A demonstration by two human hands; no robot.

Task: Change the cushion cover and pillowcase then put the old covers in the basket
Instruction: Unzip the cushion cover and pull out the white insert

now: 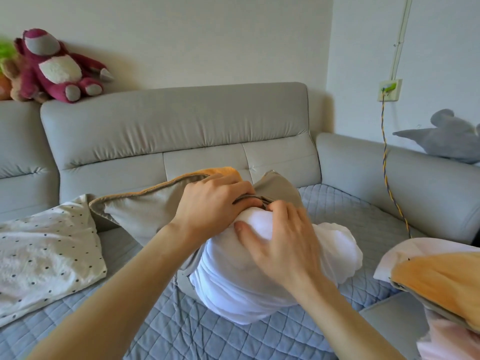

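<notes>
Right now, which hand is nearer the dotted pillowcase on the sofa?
Left. The left hand grips the opening of the grey cushion cover, closer to the dotted pillowcase; the right hand holds the white insert, farther right.

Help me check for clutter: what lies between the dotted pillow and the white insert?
In the head view, the grey cushion cover, gripped by the left hand, lies there over the quilted mat.

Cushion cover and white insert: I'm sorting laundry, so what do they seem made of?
Cushion cover: looks like smooth woven beige fabric with slight sheen, fuzzy orange plush on its other face. White insert: thin soft cloth, finely wrinkled, probably over stuffing.
</notes>
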